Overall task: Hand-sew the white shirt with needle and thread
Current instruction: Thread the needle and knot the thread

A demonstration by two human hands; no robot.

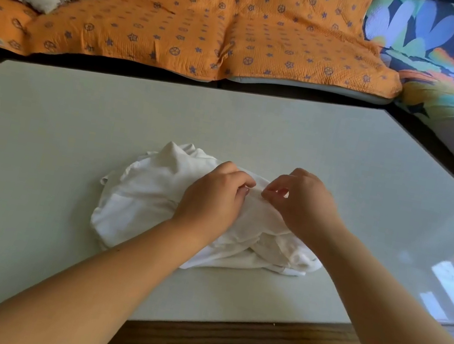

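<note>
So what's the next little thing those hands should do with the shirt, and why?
Probably the right hand should pull away from the fold to draw the stitch through. It pinches what looks like the needle, barely visible, at a raised fold of the white shirt, while the left hand grips that cloth right beside it.
</note>
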